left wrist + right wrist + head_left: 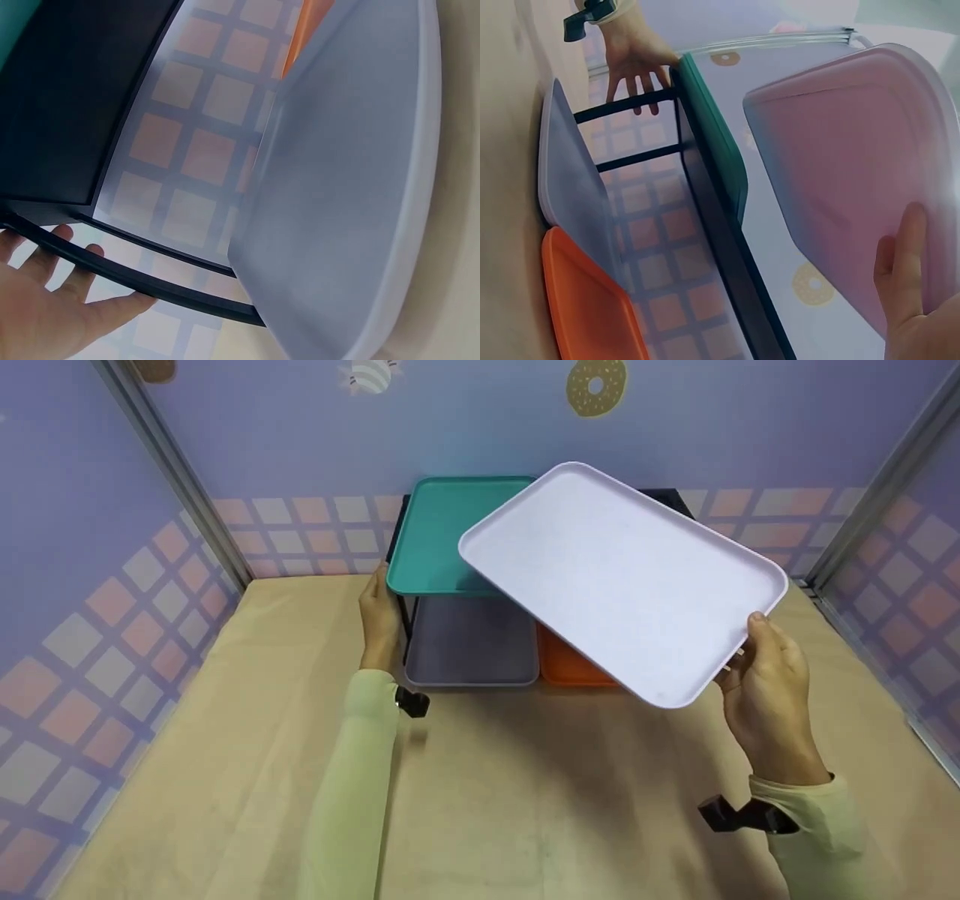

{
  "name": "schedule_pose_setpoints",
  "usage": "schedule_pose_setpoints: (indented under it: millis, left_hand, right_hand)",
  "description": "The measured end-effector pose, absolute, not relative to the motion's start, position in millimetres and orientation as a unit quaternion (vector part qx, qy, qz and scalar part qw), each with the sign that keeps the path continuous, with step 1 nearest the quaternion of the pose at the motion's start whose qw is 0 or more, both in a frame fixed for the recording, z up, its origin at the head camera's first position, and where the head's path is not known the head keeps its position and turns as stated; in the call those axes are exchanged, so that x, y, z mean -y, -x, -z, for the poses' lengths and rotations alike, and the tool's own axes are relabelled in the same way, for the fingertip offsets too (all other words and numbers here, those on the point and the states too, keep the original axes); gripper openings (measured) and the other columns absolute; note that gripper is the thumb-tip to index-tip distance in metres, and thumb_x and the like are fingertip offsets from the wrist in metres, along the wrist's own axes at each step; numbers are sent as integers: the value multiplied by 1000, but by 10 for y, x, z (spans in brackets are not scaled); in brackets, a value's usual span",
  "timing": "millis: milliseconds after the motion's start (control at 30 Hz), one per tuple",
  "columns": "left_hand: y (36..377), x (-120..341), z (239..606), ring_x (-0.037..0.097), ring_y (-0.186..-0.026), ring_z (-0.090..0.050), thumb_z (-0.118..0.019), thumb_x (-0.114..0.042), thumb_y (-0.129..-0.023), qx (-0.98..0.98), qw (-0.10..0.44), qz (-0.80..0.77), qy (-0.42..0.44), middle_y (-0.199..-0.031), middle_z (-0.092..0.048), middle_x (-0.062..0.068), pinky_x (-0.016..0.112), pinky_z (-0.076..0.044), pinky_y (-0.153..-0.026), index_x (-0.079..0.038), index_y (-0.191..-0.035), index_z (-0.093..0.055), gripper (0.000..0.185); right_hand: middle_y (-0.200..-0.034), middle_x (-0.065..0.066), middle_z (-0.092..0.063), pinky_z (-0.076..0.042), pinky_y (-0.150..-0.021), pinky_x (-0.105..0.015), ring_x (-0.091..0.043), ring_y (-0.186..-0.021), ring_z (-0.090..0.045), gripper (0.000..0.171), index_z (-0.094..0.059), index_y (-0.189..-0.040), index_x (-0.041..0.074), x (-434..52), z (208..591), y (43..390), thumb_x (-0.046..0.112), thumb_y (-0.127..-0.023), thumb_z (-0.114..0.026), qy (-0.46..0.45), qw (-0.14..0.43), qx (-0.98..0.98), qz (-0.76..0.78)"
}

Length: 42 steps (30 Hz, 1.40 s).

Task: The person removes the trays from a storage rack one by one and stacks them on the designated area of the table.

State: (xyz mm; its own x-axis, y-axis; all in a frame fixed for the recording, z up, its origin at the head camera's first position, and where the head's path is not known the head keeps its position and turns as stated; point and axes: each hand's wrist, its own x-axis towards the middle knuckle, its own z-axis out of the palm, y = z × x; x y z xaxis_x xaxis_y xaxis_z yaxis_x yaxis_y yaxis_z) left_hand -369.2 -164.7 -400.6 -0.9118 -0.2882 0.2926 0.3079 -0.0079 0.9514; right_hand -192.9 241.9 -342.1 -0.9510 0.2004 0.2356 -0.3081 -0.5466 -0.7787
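My right hand point(769, 701) holds a pale lavender-white tray point(622, 585) by its near right corner, thumb at the rim and fingers underneath. The tray is in the air, tilted, overlapping the right part of a black rack point(664, 496) in the head view. On the rack's top left lies a green tray point(450, 536). Beneath the top, a grey tray point(474, 641) and an orange tray point(574, 660) sit side by side. My left hand point(380, 611) is at the rack's left side, its spread fingers against the black side bar point(150, 283).
A beige cloth covers the table point(480, 810), which reaches forward to a purple wall point(480, 435) with checked squares and sweets printed on it. Metal posts point(180, 472) stand at the corners. The rack is close to the back wall.
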Motion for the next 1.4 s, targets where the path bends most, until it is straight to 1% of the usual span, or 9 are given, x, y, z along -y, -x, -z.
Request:
schedule_pose_setpoints:
  millis: [167, 333, 467, 600, 733, 900, 1067, 1233, 1400]
  left_hand:
    - [3703, 1643, 4009, 23, -151, -36, -37, -35, -113, 677, 209, 705, -2, -159, -44, 12, 28, -33, -122, -3, -153, -45, 52]
    - [3697, 1646, 4010, 20, -150, -38, -37, -39, -112, 679, 203, 706, -7, -158, -47, 9, 27, -33, -122, -7, -152, -48, 53]
    - [3696, 1652, 4007, 19, -150, -38, -37, -41, -112, 679, 201, 706, 1, -157, -47, 8, 27, -33, -122, -8, -152, -49, 53]
    - [3702, 1649, 4007, 19, -149, -40, -37, -40, -112, 673, 204, 711, 3, -156, -49, 9, 26, -34, -121, -6, -151, -50, 53]
    - [3704, 1644, 4006, 20, -147, -42, -37, -38, -112, 670, 209, 713, -1, -154, -51, 11, 26, -36, -120, -5, -150, -51, 52]
    - [3691, 1638, 3991, 20, -150, -37, -36, -37, -113, 669, 204, 715, 3, -158, -47, 10, 26, -33, -121, -4, -152, -48, 52]
    - [3705, 1632, 3987, 20, -152, -34, -35, -33, -113, 662, 207, 720, 5, -160, -43, 12, 24, -32, -121, -2, -153, -44, 51]
    - [3710, 1615, 3989, 23, -150, -38, -36, -30, -114, 654, 217, 724, 11, -156, -48, 14, 26, -35, -120, 0, -152, -46, 49]
    - [3698, 1603, 3978, 24, -148, -41, -35, -29, -114, 654, 218, 724, 4, -154, -50, 15, 27, -36, -120, 1, -151, -46, 49]
  right_hand:
    - [-94, -9, -67, -60, -65, -27, -17, -79, -69, 28, -58, -113, -5, -2419, 3441, 1911, 21, -109, -49, -48, 139, 445, -883]
    - [-100, -8, -66, -60, -74, -26, -15, -87, -68, 28, -58, -116, -4, -2419, 3453, 1887, 22, -108, -50, -42, 135, 450, -882]
    - [-105, -8, -65, -59, -80, -26, -15, -92, -67, 30, -60, -117, -3, -2408, 3467, 1871, 24, -109, -48, -38, 136, 472, -870]
    - [-102, -7, -66, -59, -77, -27, -15, -90, -67, 32, -61, -116, -2, -2407, 3483, 1854, 26, -110, -47, -40, 124, 488, -863]
    - [-98, -6, -68, -60, -72, -29, -16, -85, -69, 34, -59, -116, -1, -2418, 3491, 1822, 30, -109, -48, -31, 101, 505, -857]
    - [-97, -5, -69, -61, -71, -29, -15, -83, -71, 38, -55, -120, -1, -2436, 3490, 1778, 35, -109, -46, -22, 84, 544, -834]
    - [-92, -3, -69, -61, -69, -27, -13, -80, -71, 36, -57, -116, 2, -2443, 3501, 1754, 36, -109, -48, -5, 85, 563, -822]
    - [-89, -1, -70, -60, -67, -26, -12, -77, -71, 37, -54, -116, 3, -2435, 3522, 1730, 38, -108, -49, 20, 82, 587, -805]
    - [-89, 0, -69, -61, -66, -28, -12, -76, -70, 40, -50, -118, 2, -2442, 3537, 1706, 41, -108, -48, 21, 67, 614, -786]
